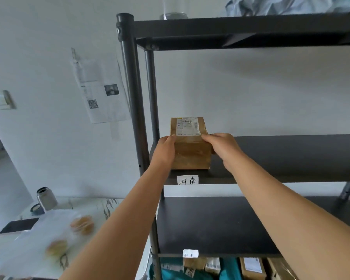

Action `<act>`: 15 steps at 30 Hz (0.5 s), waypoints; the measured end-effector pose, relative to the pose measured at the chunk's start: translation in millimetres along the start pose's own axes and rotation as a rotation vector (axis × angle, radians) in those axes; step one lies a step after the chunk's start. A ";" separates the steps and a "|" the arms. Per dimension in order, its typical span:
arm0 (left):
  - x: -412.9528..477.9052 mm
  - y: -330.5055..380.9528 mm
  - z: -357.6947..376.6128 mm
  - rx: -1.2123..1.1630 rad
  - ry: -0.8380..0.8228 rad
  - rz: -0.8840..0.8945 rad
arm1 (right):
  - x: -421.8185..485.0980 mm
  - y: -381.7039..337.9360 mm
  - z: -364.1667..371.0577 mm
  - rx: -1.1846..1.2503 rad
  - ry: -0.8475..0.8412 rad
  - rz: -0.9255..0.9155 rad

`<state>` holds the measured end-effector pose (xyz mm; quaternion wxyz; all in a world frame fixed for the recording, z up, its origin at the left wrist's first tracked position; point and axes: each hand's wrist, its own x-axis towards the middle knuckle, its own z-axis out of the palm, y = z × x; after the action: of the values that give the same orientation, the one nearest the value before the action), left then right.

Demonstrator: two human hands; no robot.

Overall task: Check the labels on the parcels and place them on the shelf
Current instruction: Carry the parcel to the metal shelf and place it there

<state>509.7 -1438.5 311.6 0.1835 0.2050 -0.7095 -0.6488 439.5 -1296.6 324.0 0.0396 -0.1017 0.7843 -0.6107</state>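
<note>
A small brown cardboard parcel (191, 152) with a white shipping label on top stands at the left end of the black shelf board (291, 156), above a handwritten paper tag (187, 180). My left hand (165, 150) grips the parcel's left side. My right hand (222, 147) holds its right side, fingers on the top edge by the label. The parcel's base rests on the board.
The black metal rack has an upright post (132, 102), a top board (251, 31) and a lower board (220, 225) with a second tag (190, 254). Several parcels (251, 268) lie underneath. A table (85, 203) at the left holds a steel flask (46, 198) and bagged buns (82, 225).
</note>
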 end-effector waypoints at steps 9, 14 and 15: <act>-4.9 -1.1 10.0 0.114 0.009 0.057 | 5.6 2.9 4.3 -0.081 -0.023 0.005; -21.3 6.3 16.3 0.341 0.132 0.377 | -4.0 -0.4 -5.2 -0.089 0.091 -0.086; -24.1 7.8 19.7 0.379 0.132 0.440 | -7.2 -0.7 -10.6 -0.082 0.117 -0.106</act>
<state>519.3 -1408.5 317.8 0.3239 0.1188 -0.8318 -0.4348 444.6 -1285.2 326.9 -0.0428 -0.1086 0.8033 -0.5840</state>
